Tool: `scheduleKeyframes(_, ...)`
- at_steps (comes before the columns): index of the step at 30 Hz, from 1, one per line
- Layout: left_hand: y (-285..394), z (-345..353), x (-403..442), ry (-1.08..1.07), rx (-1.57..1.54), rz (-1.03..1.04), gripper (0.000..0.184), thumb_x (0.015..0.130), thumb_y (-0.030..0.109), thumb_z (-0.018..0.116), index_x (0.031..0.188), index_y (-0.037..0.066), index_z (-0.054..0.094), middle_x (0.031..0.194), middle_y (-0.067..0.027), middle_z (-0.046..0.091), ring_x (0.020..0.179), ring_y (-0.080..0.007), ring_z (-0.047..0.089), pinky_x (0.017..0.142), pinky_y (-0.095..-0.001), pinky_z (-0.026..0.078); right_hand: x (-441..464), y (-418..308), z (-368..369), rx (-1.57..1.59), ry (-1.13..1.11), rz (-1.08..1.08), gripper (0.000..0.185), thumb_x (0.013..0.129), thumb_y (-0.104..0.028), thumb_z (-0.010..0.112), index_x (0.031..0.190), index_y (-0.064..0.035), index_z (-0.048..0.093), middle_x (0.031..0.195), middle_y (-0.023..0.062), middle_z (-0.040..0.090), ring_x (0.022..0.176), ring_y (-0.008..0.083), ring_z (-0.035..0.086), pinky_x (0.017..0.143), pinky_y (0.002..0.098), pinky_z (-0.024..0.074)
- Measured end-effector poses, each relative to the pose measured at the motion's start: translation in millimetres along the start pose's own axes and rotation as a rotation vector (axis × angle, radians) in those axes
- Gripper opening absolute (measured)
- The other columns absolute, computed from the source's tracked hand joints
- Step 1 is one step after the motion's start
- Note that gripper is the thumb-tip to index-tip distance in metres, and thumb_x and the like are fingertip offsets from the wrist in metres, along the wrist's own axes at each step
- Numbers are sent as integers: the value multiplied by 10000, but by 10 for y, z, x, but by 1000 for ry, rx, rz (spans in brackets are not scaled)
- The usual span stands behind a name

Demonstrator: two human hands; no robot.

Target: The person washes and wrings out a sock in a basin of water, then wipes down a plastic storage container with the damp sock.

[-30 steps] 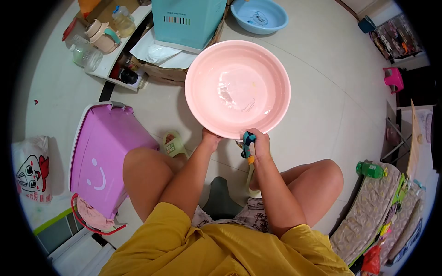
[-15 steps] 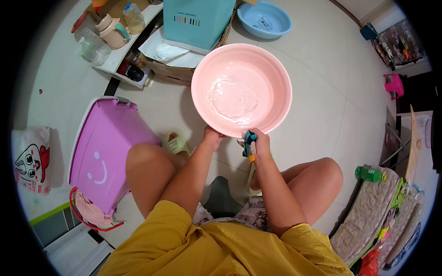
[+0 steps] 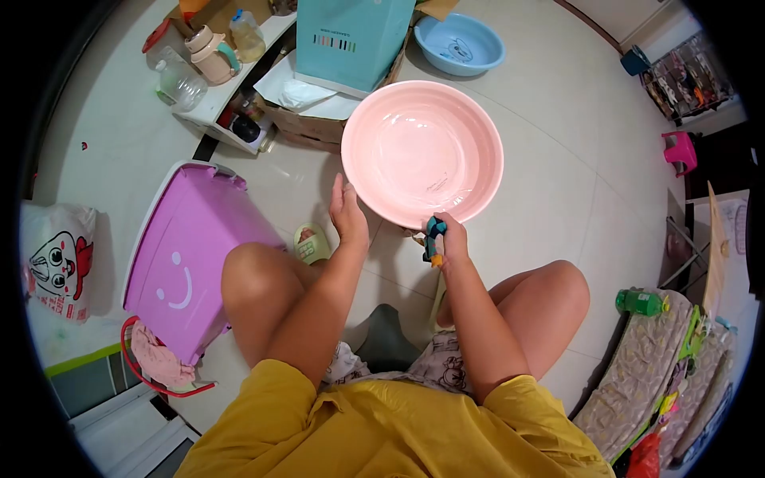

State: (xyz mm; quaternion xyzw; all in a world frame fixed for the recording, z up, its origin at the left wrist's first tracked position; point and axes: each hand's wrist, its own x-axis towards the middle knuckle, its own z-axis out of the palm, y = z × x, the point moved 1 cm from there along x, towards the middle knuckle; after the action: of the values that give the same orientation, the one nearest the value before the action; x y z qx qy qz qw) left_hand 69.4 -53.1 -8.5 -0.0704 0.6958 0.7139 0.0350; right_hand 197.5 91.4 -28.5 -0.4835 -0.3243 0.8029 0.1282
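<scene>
A round pink basin [image 3: 422, 151] is in front of me, its inside shiny and marked with small dark print near the bottom. My right hand [image 3: 454, 239] grips its near rim; a small teal-and-black item with an orange end [image 3: 434, 235] shows at that hand's fingers, its kind unclear. My left hand [image 3: 349, 215] is beside the basin's near-left wall with fingers stretched upward; whether it touches the wall I cannot tell. Some of the right fingers are hidden by the rim and the teal item.
A purple bin with a smile [image 3: 179, 263] lies on its side at my left. Beyond the basin are a teal box [image 3: 351, 40], a blue basin [image 3: 458, 48] and a low white shelf [image 3: 211, 107] with bottles. At right is a patterned mat [image 3: 637, 366] with a green bottle [image 3: 639, 302].
My left hand has come out from under the near rim and moved up to the basin's left side, its fingers now extended. The basin has shifted and its tilt has changed slightly.
</scene>
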Motion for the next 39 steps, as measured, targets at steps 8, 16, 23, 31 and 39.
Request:
scheduleKeyframes(8, 176, -45, 2, -107, 16, -2, 557, 967, 175, 472, 1486, -10, 388, 1473, -183, 472, 1331, -284, 474, 1112, -349, 350, -1, 51, -21, 34, -90, 13, 405, 908, -303, 638, 1079, 52, 542, 1004, 198, 663, 798, 355, 715, 628, 437, 570)
scheduleKeyframes(16, 252, -83, -41, -155, 7, -24, 594, 938, 139, 473, 1508, 14, 363, 1505, -190, 436, 1371, -311, 442, 1123, -362, 343, -338, -21, 90, 14, -130, 65, 449, 942, -409, 617, 1045, 27, 587, 938, 178, 682, 836, 334, 715, 677, 435, 560)
scheduleKeyframes(23, 333, -244, -107, -160, 63, 4, 604, 921, 120, 476, 1511, 45, 373, 1499, -200, 440, 1383, -326, 438, 1116, -377, 357, -534, -74, 71, -25, -314, 310, 610, 921, -595, 584, 1064, -3, 625, 958, 123, 687, 852, 263, 667, 744, 396, 565)
scheduleKeyframes(31, 525, -549, -204, -203, 141, 24, 542, 920, 133, 519, 1447, 26, 455, 1454, -213, 488, 1347, -319, 476, 1100, -374, 378, -817, -29, 83, -155, -359, 338, 280, 946, -183, 553, 1154, -3, 607, 1074, 134, 687, 962, 286, 682, 841, 436, 565)
scheduleKeyframes(39, 953, -803, -538, -523, 95, -209, 534, 973, 339, 544, 1433, 74, 489, 1414, -133, 530, 1294, -260, 494, 1052, -382, 377, -1425, -3, 539, -10, -417, 103, 249, 932, -41, 502, 1146, 39, 602, 1056, 171, 678, 916, 293, 690, 794, 459, 583)
